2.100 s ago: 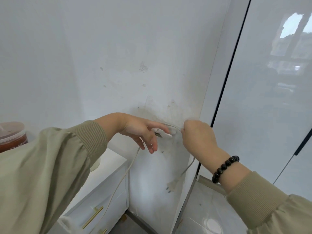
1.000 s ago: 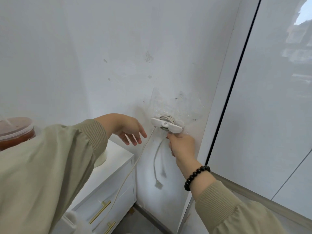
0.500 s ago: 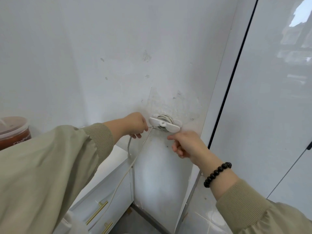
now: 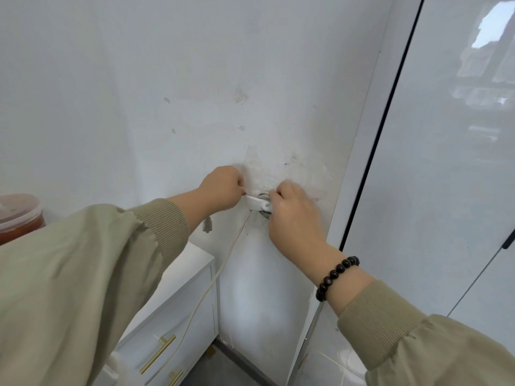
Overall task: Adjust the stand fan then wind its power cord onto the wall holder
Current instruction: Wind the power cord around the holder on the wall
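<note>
Curling our left hand shut beside the left end of the holder, we pinch the cord, and its blurred plug hangs below that wrist. Our right hand curls over the holder's right end, too blurred to tell what it grips. The hands are apart with the wall-mounted holder between them, coils showing round it. From there the cord slants down across a cabinet. A tub stands at far left.
</note>
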A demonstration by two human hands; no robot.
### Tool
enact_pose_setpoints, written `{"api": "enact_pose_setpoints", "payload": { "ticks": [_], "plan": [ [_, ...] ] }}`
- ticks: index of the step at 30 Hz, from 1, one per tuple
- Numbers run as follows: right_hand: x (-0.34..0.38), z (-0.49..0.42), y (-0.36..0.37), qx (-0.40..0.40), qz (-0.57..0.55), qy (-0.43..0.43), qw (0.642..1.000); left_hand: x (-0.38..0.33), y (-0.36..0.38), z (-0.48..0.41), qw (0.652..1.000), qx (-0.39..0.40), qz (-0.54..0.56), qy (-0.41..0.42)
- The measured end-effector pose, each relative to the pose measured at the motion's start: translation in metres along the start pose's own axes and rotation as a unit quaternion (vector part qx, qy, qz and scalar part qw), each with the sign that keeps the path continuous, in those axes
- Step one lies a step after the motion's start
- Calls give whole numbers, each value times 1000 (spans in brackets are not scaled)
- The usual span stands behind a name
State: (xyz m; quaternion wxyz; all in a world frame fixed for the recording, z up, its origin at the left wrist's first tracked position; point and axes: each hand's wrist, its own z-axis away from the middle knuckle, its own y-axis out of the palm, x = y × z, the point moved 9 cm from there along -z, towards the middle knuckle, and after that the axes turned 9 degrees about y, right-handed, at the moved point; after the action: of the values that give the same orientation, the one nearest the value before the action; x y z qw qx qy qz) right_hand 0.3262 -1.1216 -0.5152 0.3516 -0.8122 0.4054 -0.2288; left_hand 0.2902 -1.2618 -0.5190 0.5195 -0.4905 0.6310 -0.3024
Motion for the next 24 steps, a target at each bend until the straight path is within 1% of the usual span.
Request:
{"api": "enact_pose_setpoints", "payload": {
  "ticks": [3, 6, 7, 8, 10, 11, 13, 16, 19, 22, 24],
  "plan": [
    [2, 0, -1, -27, 5, 1, 1000, -3, -8, -2, 1000, -31, -5, 3],
    [2, -6, -3, -6, -4, 4, 1000, -5, -28, -1, 997, -59, -52, -19],
    [3, -9, -3, 2, -5, 6, 1000, -5, -32, -2, 997, -51, -45, -22],
    [2, -12, -2, 19, -9, 11, 1000, -6, -33, -4, 999, -26, -12, -26],
    [1, -17, 2, 61, -18, 26, 998, -3, -25, -3, 991, 57, 117, -44],
    [2, -19, 2, 63, -21, 29, 997, -1, -20, 0, 976, 103, 184, -57],
    [4, -22, 3, 61, -8, 36, 997, 2, -14, 9, 948, 181, 255, -63],
    [8, -24, 10, 62, 33, 35, 997, 2, -10, 22, 918, 257, 298, -38],
    [12, -31, 9, 69, 53, 35, 996, -3, -11, 32, 890, 315, 328, -6],
    [16, -38, 5, 79, 75, 39, 993, -10, -14, 36, 865, 345, 363, 30],
    [19, -40, 1, 74, 76, 33, 994, -11, -15, 36, 858, 346, 378, 45]
  ]
}}
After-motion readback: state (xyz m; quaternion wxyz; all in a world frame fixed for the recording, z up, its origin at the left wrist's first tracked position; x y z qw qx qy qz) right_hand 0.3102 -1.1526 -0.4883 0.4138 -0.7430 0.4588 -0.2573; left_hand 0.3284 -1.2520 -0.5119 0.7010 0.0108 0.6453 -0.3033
